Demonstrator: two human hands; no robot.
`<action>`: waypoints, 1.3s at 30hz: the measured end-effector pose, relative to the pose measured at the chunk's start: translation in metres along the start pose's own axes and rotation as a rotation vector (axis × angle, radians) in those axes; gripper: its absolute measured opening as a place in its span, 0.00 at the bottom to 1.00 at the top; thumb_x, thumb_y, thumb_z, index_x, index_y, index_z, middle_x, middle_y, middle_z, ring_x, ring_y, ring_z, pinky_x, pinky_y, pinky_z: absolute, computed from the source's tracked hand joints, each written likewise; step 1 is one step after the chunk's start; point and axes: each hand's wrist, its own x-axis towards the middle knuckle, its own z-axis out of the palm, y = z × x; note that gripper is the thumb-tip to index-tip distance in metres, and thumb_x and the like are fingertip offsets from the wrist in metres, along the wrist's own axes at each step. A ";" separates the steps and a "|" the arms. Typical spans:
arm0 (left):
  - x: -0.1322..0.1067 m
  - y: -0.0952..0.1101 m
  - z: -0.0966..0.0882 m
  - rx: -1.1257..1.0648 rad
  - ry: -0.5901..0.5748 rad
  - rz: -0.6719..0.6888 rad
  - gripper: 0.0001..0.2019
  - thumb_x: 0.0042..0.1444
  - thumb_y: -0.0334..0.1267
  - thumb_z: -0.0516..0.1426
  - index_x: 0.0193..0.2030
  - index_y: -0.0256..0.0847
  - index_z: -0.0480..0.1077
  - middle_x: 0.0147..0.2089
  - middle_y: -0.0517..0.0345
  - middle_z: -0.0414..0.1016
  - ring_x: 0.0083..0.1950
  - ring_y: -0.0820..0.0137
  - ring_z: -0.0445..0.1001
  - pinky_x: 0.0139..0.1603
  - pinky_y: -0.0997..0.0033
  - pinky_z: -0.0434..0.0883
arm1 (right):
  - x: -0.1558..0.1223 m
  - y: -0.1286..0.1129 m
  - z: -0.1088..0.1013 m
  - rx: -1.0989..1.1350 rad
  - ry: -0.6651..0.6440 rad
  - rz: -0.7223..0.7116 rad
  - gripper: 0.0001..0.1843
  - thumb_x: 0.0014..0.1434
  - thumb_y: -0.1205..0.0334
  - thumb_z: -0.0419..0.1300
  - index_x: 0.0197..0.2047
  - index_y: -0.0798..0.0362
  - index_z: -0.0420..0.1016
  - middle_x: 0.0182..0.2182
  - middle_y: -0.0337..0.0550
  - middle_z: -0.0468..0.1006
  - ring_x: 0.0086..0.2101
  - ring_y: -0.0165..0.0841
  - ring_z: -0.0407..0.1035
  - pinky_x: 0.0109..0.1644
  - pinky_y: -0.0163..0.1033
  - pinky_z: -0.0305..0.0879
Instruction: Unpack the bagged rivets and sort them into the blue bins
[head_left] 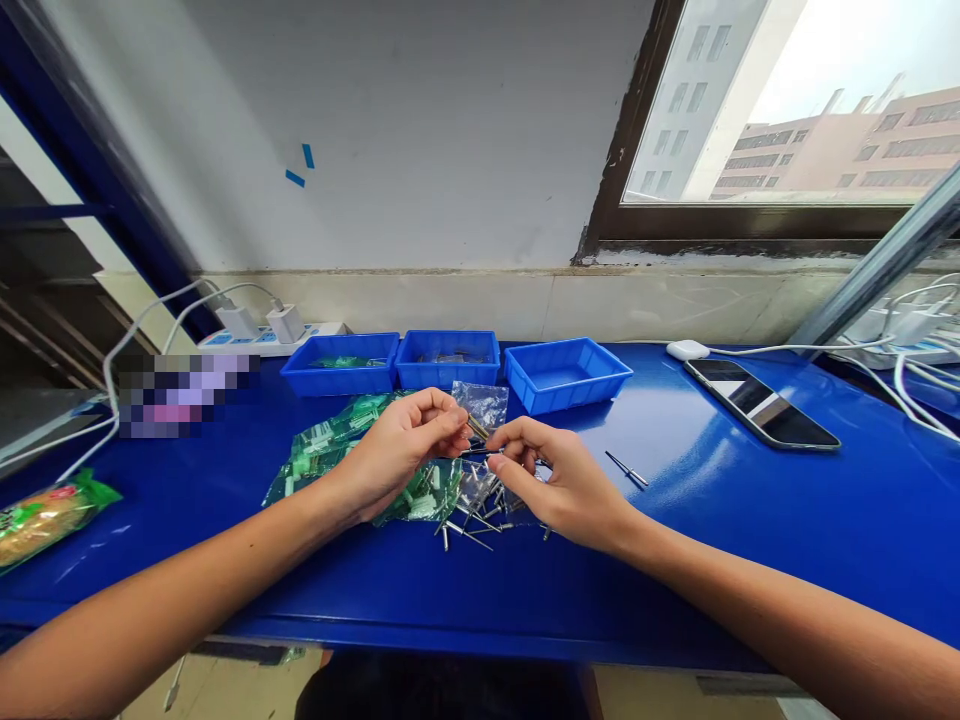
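Note:
My left hand (424, 435) is closed in a pinch, and a thin brass-coloured metal piece (478, 428) sticks out from its fingertips towards my right hand. My right hand (551, 475) is closed too, thumb and index finger almost together; what lies between them is too small to make out. Right behind the fingertips is a clear plastic bag (486, 402). Below both hands lies a loose pile of silver blind rivets (480, 515), partly hidden by my right hand. Green-tinted bags (319, 450) with pale small parts lie under and beside my left hand.
Three blue bins stand along the back: a left bin (337, 378) with green bags, a middle bin (448, 372) with small contents, a right bin (566, 375). A single rivet (627, 469), a phone (761, 403), a white case (687, 350), a power strip (326, 331) and packaged food (52, 520) surround them.

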 end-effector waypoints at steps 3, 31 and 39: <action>-0.003 0.001 0.003 -0.037 -0.033 -0.021 0.12 0.49 0.40 0.61 0.30 0.37 0.62 0.27 0.61 0.69 0.29 0.77 0.68 0.34 0.75 0.66 | 0.000 -0.001 0.000 0.018 -0.001 -0.026 0.03 0.55 0.64 0.54 0.32 0.54 0.67 0.20 0.34 0.68 0.22 0.26 0.60 0.26 0.34 0.57; -0.006 0.007 -0.001 0.634 -0.057 0.199 0.11 0.54 0.43 0.53 0.29 0.37 0.67 0.29 0.59 0.69 0.31 0.72 0.66 0.34 0.71 0.64 | -0.002 0.000 -0.002 -0.049 0.020 -0.082 0.07 0.53 0.70 0.52 0.24 0.53 0.63 0.18 0.33 0.63 0.21 0.25 0.57 0.24 0.32 0.54; -0.004 0.003 -0.002 0.587 -0.027 0.188 0.11 0.55 0.43 0.53 0.29 0.37 0.66 0.29 0.59 0.69 0.32 0.72 0.66 0.34 0.71 0.64 | -0.001 0.000 -0.001 -0.070 0.049 -0.068 0.06 0.56 0.66 0.53 0.28 0.54 0.67 0.18 0.34 0.66 0.21 0.25 0.58 0.24 0.32 0.54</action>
